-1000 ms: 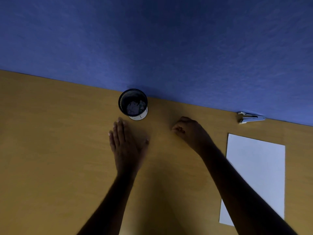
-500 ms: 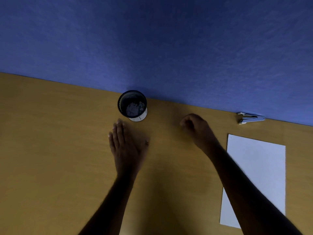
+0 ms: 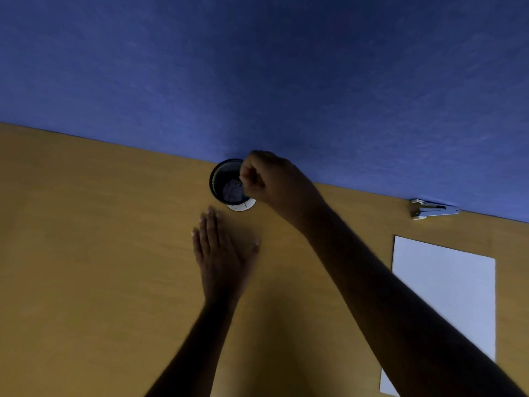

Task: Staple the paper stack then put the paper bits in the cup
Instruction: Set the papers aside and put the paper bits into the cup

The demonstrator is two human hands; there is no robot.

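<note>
Hovering over the cup [image 3: 226,181], the right hand [image 3: 274,181] has fingers curled; any paper bit pinched cannot be confirmed. Left hand [image 3: 223,253] rests flat and relaxed on the tabletop [image 3: 86,253]. Paper stack [image 3: 443,296] and stapler [image 3: 433,212] lie aside at right, so the task appears near completion.

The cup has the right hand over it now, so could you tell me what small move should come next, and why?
Probably open the fingers: the right hand is curled over the cup's mouth, as if pinching a bit, though none is visible.

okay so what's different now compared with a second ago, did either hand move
The right hand rose from the table and swung left to the mouth of the cup, fingers curled; whether it pinches a paper bit is unclear. The left hand stayed flat on the table. Cup, paper stack and stapler kept their places.
</note>
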